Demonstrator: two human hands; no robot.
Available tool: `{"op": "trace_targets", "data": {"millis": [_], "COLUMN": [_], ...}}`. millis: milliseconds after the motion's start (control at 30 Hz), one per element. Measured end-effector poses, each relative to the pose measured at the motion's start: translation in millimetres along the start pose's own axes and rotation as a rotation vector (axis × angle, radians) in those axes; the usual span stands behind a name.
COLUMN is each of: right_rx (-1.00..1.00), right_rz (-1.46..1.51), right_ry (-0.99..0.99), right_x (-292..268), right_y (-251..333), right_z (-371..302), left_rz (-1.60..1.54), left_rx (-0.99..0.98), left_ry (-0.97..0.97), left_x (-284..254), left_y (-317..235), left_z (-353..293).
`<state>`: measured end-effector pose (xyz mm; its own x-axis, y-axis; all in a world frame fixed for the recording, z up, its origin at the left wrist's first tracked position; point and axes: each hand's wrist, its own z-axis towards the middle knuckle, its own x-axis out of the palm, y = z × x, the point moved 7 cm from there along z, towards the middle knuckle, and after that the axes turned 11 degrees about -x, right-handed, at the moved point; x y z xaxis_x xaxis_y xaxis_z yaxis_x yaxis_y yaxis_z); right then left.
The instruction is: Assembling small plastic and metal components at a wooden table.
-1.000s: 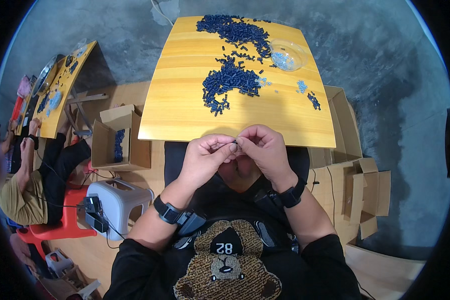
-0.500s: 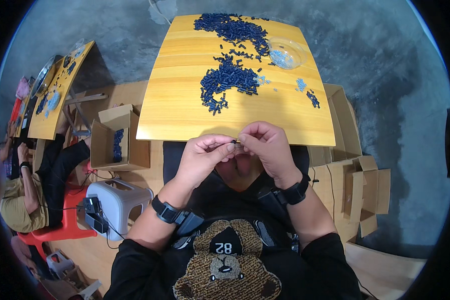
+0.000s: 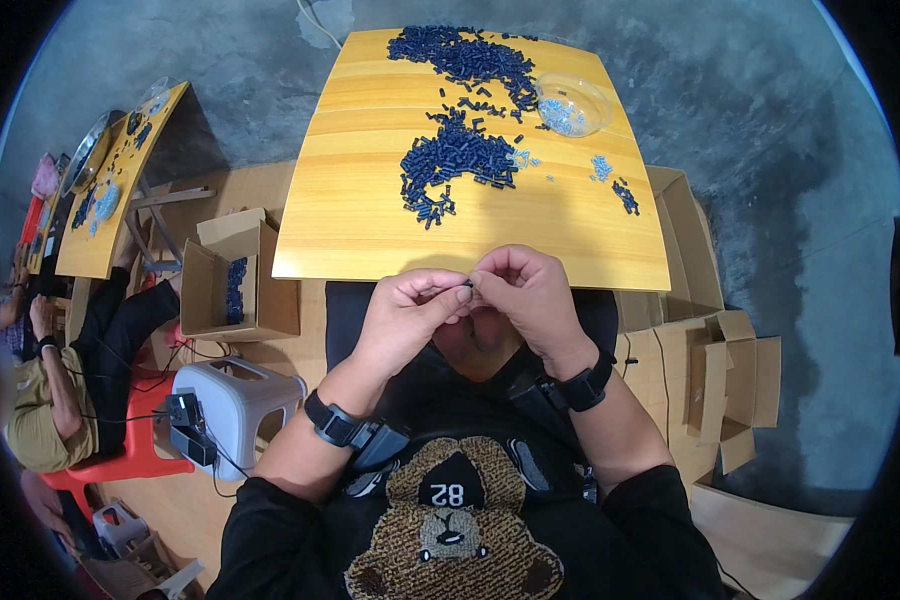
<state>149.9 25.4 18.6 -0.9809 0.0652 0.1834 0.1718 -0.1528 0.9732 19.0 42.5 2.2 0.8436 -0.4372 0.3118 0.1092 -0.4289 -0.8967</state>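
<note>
Just over the near edge of the wooden table point(image 3: 350, 200), my two hands meet fingertip to fingertip. A small dark piece point(image 3: 467, 284) is pinched between thumb and forefinger of my left hand point(image 3: 402, 318). My right hand point(image 3: 535, 305) has its thumb and forefinger pressed together against the same spot; whatever they hold is hidden. Beyond lies a heap of small dark cylindrical pieces point(image 3: 460, 155), with a larger dark heap point(image 3: 470, 60) at the far edge. Small light-blue pieces point(image 3: 601, 168) lie to the right, beside a little group of dark pieces point(image 3: 625, 196).
A clear bowl point(image 3: 604, 100) of light-blue pieces stands at the far right. Cardboard boxes flank the table, one at left point(image 3: 270, 300), another at right point(image 3: 740, 390). A grey stool point(image 3: 230, 400) stands at my left. Further left, a person sits on a red stool point(image 3: 140, 425) near another table point(image 3: 115, 220).
My right hand has shifted slightly left, its fingertips now against the piece in my left hand. My left hand stays almost still.
</note>
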Motion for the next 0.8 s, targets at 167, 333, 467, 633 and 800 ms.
{"op": "trace_targets", "data": {"millis": [167,333,467,633,800], "right_rx": [0.043,0.003,0.067,0.037,0.047], "right_rz": [0.078,0.014,0.14,0.091,0.12], "right_ry": [-0.015,-0.012,-0.061,-0.017,-0.007], "right_x": [0.8,0.3,-6.1,-4.7,-0.7], "right_y": [1.1,3.2,8.8,4.6,0.5], "right_z": [-1.6,-1.4,-1.6,-2.3,-2.9], "left_rz": [0.0,0.048,0.013,-0.006,0.007], "left_rx": [-0.003,0.014,0.031,0.009,0.014], "left_ry": [-0.007,-0.013,-0.012,-0.049,-0.025], "left_x": [1.0,-0.1,-2.5,-3.2,-0.6], "left_y": [-2.4,-1.5,-1.0,1.2,0.3], "left_z": [-1.5,-0.2,-0.6,0.6,1.8]}}
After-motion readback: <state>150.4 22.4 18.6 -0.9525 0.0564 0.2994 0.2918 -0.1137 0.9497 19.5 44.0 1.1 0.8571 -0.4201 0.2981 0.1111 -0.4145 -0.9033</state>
